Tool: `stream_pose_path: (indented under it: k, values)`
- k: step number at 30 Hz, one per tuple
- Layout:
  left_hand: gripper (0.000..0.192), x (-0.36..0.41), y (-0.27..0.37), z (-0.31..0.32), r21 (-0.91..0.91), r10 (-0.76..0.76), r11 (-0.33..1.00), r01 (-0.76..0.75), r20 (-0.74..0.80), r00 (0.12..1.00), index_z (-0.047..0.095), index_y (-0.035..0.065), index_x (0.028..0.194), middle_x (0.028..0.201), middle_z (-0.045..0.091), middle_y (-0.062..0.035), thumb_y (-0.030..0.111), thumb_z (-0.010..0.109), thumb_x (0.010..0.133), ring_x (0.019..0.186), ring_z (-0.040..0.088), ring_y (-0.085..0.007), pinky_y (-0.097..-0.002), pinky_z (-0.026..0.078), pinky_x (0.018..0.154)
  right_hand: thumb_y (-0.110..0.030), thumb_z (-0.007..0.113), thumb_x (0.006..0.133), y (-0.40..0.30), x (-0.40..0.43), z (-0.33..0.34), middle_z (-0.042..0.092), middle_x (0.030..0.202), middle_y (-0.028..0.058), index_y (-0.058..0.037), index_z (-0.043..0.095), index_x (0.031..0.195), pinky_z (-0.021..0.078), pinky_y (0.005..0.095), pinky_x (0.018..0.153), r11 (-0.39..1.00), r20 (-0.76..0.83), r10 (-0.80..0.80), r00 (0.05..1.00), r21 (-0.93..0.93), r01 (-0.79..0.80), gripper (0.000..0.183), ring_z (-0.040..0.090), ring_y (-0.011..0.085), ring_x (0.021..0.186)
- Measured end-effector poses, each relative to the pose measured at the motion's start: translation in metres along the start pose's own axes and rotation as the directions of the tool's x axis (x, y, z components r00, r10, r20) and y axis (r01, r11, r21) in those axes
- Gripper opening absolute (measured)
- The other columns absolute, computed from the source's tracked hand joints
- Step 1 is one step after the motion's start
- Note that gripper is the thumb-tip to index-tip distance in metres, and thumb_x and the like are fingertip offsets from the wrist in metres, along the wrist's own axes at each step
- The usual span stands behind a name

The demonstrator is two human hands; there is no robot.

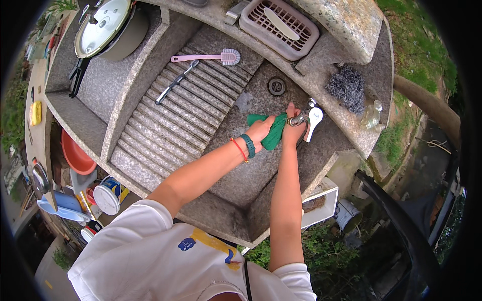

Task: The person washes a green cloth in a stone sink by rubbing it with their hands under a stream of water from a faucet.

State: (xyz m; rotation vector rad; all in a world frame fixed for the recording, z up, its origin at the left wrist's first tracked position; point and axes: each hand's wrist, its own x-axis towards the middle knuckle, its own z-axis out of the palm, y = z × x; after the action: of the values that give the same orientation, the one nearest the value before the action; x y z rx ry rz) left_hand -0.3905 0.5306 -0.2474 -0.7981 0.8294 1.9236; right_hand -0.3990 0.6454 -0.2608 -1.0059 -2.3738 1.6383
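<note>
A green cloth (275,132) is bunched between my two hands over the basin of a stone sink (241,173). My left hand (260,129) grips it from the left, with part of the cloth showing past the fingers. Against its right side, my right hand (293,129) is closed on the cloth beneath the metal tap (298,119), which hides some of the fingers. A white-topped lever (314,117) sits just right of that hand. Whether water is running cannot be told. Beyond my hands lies the round drain (276,86).
On the ribbed washboard (177,120) lie a pink-handled brush (203,58) and a slim brush (175,84). A pressure cooker (116,37) fills the left compartment. Along the back ledge are a plastic basket (260,22), a dark scouring pad (346,88) and a clear bottle (372,114).
</note>
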Motion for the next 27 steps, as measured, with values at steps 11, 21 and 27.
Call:
stream_pose_path:
  k: [11,21,27]
  values:
    - [0.029,0.018,0.025,-0.020,-0.104,0.114,0.989,-0.106,0.068,0.991,0.050,0.0092,0.117,0.109,0.060,-0.0055,0.027,0.046,0.095,0.095,0.061,-0.0184,-0.0351,0.053,0.078,-0.015,0.061,0.087,0.003,-0.027,-0.019,0.059,0.104,0.0016,-0.0064,0.051,0.121,0.0464,0.0234,0.074,0.769,0.264,0.163,0.951,0.570,-0.290,0.036,0.056,0.0107,0.088]
    - [0.039,-0.012,0.026,-0.017,-0.140,0.077,0.989,-0.052,0.182,0.980,0.047,0.0123,0.122,0.119,0.054,-0.0081,0.010,0.051,0.083,0.107,0.055,-0.0226,-0.0440,0.047,0.089,-0.020,0.067,0.085,-0.003,-0.038,-0.025,0.056,0.106,0.0047,-0.0010,0.049,0.120,0.0431,0.0250,0.082,0.894,0.272,0.217,0.938,0.331,-0.303,0.044,0.054,0.0110,0.094]
    - [0.043,-0.009,0.035,-0.023,-0.266,0.202,0.952,-0.153,0.170,0.965,0.046,0.0107,0.124,0.120,0.053,-0.0075,0.014,0.054,0.082,0.108,0.054,-0.0226,-0.0426,0.043,0.093,-0.016,0.071,0.080,0.018,-0.023,-0.041,0.056,0.111,0.0073,-0.0005,0.050,0.116,0.0409,0.0292,0.090,0.754,0.548,0.224,0.806,0.426,-0.500,0.045,0.053,0.0161,0.104]
